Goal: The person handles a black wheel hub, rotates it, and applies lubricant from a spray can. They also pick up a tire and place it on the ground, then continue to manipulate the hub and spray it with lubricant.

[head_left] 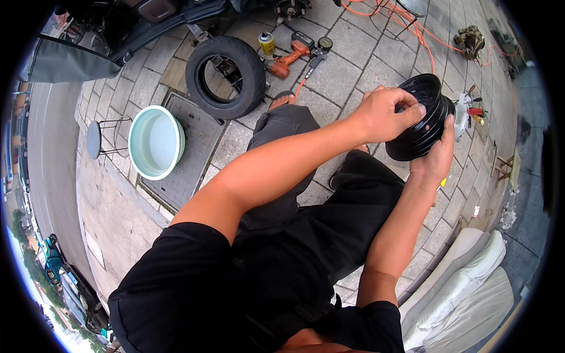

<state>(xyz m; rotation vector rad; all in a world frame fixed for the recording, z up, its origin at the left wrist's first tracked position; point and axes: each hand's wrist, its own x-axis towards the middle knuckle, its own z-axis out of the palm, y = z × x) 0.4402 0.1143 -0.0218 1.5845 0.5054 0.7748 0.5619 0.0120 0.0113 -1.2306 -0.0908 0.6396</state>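
A black wheel rim (436, 123) is held up at the upper right, above the paved ground (376, 59), tilted with its open side toward the top of the view. By the right hand (434, 154) it is gripped from below and along its outer side, with the thumb laid up the wall. The left arm is stretched across the body, and the left hand (391, 112) is bent over the rim's near edge, its fingers curled into the opening; whether anything is pinched there cannot be told. Part of the rim is hidden by both hands. Farther left, a tyre (256, 76) is seen beside an orange power tool (285, 66) and a yellow spray can (266, 45). A pale green basin (135, 144) is set nearer the road, with a round stool (93, 140) beside it.
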